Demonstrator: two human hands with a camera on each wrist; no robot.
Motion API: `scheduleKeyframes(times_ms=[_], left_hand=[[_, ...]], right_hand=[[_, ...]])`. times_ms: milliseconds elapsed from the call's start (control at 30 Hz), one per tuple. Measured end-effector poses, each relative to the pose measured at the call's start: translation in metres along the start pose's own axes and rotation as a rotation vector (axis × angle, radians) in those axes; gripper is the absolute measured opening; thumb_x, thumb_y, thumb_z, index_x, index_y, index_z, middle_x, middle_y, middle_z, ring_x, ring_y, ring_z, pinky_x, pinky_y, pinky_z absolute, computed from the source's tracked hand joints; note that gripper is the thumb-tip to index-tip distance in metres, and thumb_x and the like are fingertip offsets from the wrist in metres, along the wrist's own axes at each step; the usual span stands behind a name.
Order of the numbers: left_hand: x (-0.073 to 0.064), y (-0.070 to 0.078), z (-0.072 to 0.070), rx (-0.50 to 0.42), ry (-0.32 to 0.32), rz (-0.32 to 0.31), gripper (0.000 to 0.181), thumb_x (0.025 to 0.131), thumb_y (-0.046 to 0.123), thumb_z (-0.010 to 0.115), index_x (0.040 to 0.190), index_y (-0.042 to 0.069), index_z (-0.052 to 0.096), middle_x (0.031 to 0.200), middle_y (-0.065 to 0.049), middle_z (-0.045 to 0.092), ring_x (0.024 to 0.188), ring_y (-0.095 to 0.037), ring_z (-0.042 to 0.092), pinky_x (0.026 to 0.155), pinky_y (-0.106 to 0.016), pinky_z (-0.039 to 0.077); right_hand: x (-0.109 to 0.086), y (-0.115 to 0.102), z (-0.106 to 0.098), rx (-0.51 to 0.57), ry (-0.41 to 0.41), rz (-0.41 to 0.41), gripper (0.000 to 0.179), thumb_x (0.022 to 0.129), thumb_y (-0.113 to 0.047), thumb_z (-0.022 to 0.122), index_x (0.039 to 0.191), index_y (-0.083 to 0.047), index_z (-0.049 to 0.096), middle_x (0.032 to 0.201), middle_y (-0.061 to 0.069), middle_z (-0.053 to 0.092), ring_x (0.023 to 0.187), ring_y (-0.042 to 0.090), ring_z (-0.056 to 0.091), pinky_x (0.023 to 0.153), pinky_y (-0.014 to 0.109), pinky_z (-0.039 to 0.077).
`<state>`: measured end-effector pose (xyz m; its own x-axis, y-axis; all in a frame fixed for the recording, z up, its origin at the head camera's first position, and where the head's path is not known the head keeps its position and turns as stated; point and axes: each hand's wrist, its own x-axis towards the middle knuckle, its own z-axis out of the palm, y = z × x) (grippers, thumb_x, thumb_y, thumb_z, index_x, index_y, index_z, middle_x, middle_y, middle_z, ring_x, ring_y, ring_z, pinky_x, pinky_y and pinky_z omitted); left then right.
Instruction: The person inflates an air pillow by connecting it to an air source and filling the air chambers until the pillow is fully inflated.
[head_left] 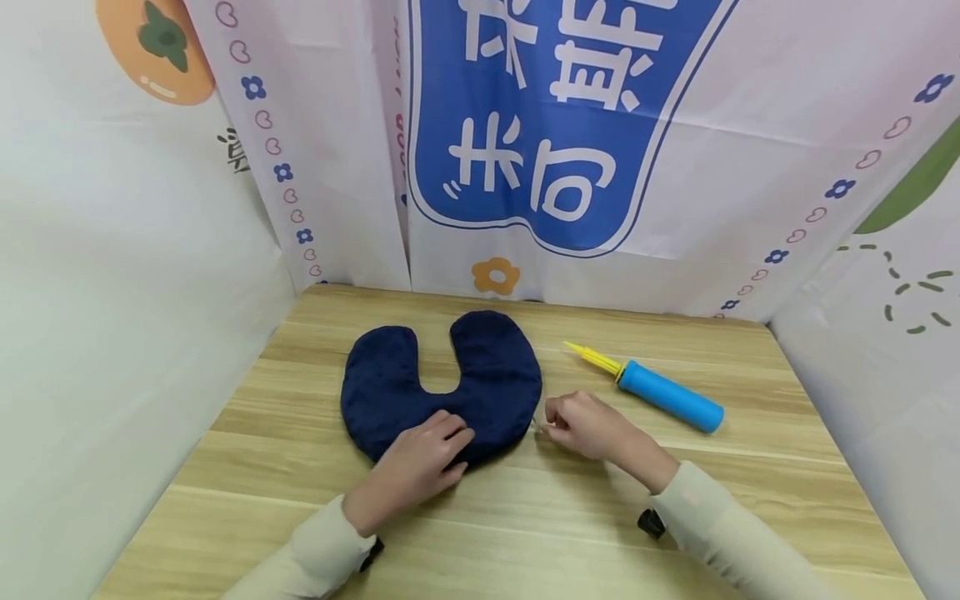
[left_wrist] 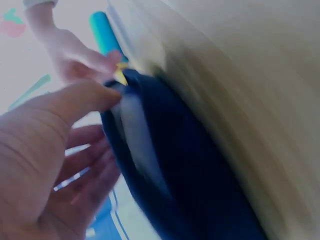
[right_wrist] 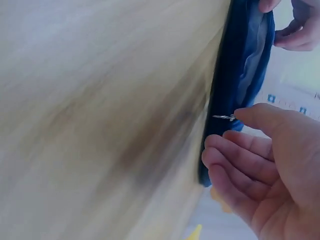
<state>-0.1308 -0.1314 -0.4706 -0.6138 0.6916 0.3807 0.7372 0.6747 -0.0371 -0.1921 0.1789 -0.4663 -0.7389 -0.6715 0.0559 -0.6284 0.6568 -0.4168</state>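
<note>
A navy U-shaped neck pillow (head_left: pixel 487 358) lies on the table with its two arms pointing away from me. My left hand (head_left: pixel 423 458) grips its near curved edge, thumb on one side of the cover and fingers on the other. The cover gapes open along that edge, and pale inner material (left_wrist: pixel 137 130) shows inside in the left wrist view. At the pillow's right side my right hand (head_left: pixel 585 425) pinches a small silvery zipper pull (right_wrist: pixel 224 117) between thumb and fingers. The other fingers of that hand are curled beside the cover.
A blue hand pump (head_left: pixel 671 396) with a yellow nozzle (head_left: pixel 596 358) lies right of the pillow, beyond my right hand. The wood-grain table (head_left: pixel 315 350) is bounded by printed white cloth (head_left: pixel 337 167) at the back and sides.
</note>
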Motion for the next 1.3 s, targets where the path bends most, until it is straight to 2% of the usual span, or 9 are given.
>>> scheduleKeyframes(times_ms=[67, 200, 267, 400, 567, 733, 900, 1133, 1300], left_hand=[[-0.012, -0.01, -0.005, -0.004, 0.03, 0.021, 0.037, 0.083, 0.026, 0.091, 0.114, 0.011, 0.076, 0.113, -0.002, 0.071, 0.103, -0.018, 0.066, 0.08, -0.029, 0.063], [-0.033, -0.029, -0.01, 0.017, 0.088, 0.061, 0.038, 0.078, 0.021, 0.093, 0.111, 0.009, 0.078, 0.109, -0.003, 0.071, 0.101, -0.018, 0.067, 0.079, -0.03, 0.063], [-0.042, -0.039, -0.012, 0.035, 0.107, 0.074, 0.039, 0.075, 0.02, 0.095, 0.109, 0.008, 0.078, 0.107, -0.003, 0.071, 0.099, -0.019, 0.067, 0.078, -0.031, 0.063], [-0.055, -0.053, -0.015, 0.034, 0.107, 0.09, 0.04, 0.071, 0.016, 0.095, 0.106, 0.007, 0.078, 0.104, -0.004, 0.071, 0.096, -0.019, 0.067, 0.077, -0.032, 0.062], [-0.065, -0.068, -0.018, -0.043, 0.077, 0.104, 0.038, 0.071, 0.012, 0.094, 0.106, 0.005, 0.078, 0.103, -0.004, 0.072, 0.093, -0.018, 0.067, 0.076, -0.031, 0.061], [-0.072, -0.082, -0.018, -0.191, 0.07, 0.038, 0.029, 0.078, 0.01, 0.091, 0.105, 0.008, 0.079, 0.102, -0.001, 0.074, 0.093, -0.014, 0.069, 0.077, -0.031, 0.063], [-0.077, -0.089, -0.015, -0.363, 0.055, -0.081, 0.019, 0.088, 0.01, 0.085, 0.106, 0.012, 0.08, 0.102, 0.005, 0.076, 0.094, -0.009, 0.07, 0.079, -0.03, 0.062], [-0.078, -0.091, -0.016, -0.624, -0.031, -0.312, 0.01, 0.098, 0.016, 0.077, 0.108, 0.017, 0.08, 0.101, 0.008, 0.076, 0.09, -0.001, 0.068, 0.076, -0.026, 0.061], [-0.076, -0.094, -0.017, -0.691, -0.096, -0.414, 0.014, 0.103, 0.021, 0.071, 0.112, 0.015, 0.079, 0.105, 0.004, 0.078, 0.093, -0.004, 0.069, 0.08, -0.025, 0.06]], right_hand=[[-0.002, -0.005, -0.004, -0.058, 0.009, -0.047, 0.007, 0.099, -0.015, 0.074, 0.098, -0.009, 0.071, 0.086, 0.001, 0.072, 0.071, 0.009, 0.064, 0.064, 0.025, 0.056], [-0.002, -0.015, -0.007, -0.175, 0.056, -0.185, 0.025, 0.096, -0.017, 0.078, 0.117, -0.005, 0.072, 0.109, 0.009, 0.077, 0.098, 0.021, 0.074, 0.084, 0.035, 0.063], [0.002, -0.018, -0.005, -0.234, 0.088, -0.265, 0.03, 0.095, -0.018, 0.08, 0.122, -0.005, 0.072, 0.113, 0.008, 0.076, 0.103, 0.02, 0.073, 0.088, 0.036, 0.063], [0.01, -0.02, 0.003, -0.333, 0.142, -0.397, 0.032, 0.093, -0.018, 0.082, 0.121, -0.005, 0.072, 0.108, 0.004, 0.074, 0.099, 0.017, 0.071, 0.09, 0.033, 0.062], [0.016, -0.02, 0.012, -0.383, 0.119, -0.408, 0.032, 0.095, -0.02, 0.08, 0.123, -0.006, 0.071, 0.11, 0.003, 0.073, 0.102, 0.018, 0.069, 0.098, 0.036, 0.06], [0.019, -0.015, 0.018, -0.39, 0.121, -0.406, 0.029, 0.095, -0.016, 0.079, 0.121, -0.006, 0.072, 0.11, 0.004, 0.074, 0.102, 0.019, 0.069, 0.099, 0.037, 0.06], [0.022, -0.009, 0.02, -0.283, 0.09, -0.38, 0.025, 0.095, -0.008, 0.076, 0.119, -0.007, 0.073, 0.109, 0.003, 0.075, 0.1, 0.016, 0.07, 0.096, 0.035, 0.061], [0.026, 0.0, 0.012, -0.007, 0.035, -0.259, 0.021, 0.099, -0.007, 0.072, 0.119, -0.006, 0.075, 0.116, 0.006, 0.078, 0.106, 0.019, 0.074, 0.092, 0.035, 0.063], [0.032, 0.007, 0.01, 0.189, 0.007, -0.128, 0.016, 0.104, -0.012, 0.068, 0.117, -0.008, 0.076, 0.11, 0.004, 0.079, 0.098, 0.014, 0.075, 0.085, 0.029, 0.063]])
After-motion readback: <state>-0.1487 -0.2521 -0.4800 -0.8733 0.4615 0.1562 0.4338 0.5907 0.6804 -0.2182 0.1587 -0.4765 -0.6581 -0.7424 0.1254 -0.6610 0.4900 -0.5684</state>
